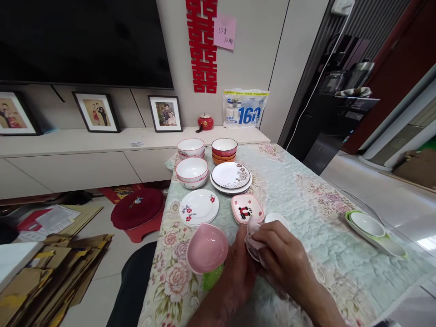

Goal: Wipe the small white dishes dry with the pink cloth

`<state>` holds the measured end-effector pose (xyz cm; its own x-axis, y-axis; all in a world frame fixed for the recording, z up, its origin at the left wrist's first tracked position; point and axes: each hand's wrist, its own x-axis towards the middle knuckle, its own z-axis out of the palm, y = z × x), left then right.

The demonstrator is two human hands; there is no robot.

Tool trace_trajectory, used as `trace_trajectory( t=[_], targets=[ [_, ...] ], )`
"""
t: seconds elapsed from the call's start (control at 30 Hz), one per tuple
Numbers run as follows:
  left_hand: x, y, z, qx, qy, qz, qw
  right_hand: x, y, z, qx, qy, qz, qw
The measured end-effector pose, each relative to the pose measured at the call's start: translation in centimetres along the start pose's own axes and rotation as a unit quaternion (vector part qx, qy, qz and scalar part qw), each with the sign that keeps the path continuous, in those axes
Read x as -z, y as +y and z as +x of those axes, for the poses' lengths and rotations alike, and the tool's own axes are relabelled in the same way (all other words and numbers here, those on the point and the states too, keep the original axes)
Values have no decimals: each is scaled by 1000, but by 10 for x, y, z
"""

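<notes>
My left hand (pixel 238 265) is closed around a small white dish (pixel 252 252), mostly hidden by my fingers. My right hand (pixel 284 250) pinches a pale cloth (pixel 251 232) and presses it against the dish. Just beyond my hands lie a pink square plate (pixel 248 203) with a cartoon figure and a small white round dish (pixel 276 219). To the left of my left hand sits a pink drop-shaped bowl (pixel 207 249), with something bright green (pixel 213 277) partly under my forearm.
Flower-patterned white plates (pixel 199 206), dark-rimmed plates (pixel 230 175), white bowls (pixel 191 169) and orange-red bowls (pixel 224 150) stand stacked on the floral tablecloth (pixel 289 190). Green-edged white dishes (pixel 371 229) lie at the right. A red stool (pixel 138 209) and flattened cardboard (pixel 51 281) are left of the table.
</notes>
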<state>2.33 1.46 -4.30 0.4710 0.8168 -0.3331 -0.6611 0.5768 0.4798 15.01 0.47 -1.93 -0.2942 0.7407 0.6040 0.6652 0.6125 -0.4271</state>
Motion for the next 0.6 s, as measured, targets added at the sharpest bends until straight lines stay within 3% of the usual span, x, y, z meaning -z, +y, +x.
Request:
trace_trajectory(
  t=[0.1,0.2,0.33,0.47,0.6],
  targets=[
    [0,-1,1,-29,24,22,999,-8,1,1,6,-60,16,998],
    [2,-1,-1,-94,38,98,990,-8,1,1,-39,-107,-9,993],
    [6,0,-7,-185,52,283,940,-3,-2,2,-142,-143,-27,979],
    [7,-2,-12,-238,6,383,892,5,-1,2,-237,-142,102,956],
    [8,-2,-12,-216,-23,374,902,9,0,2,-303,-91,274,908]
  ],
)
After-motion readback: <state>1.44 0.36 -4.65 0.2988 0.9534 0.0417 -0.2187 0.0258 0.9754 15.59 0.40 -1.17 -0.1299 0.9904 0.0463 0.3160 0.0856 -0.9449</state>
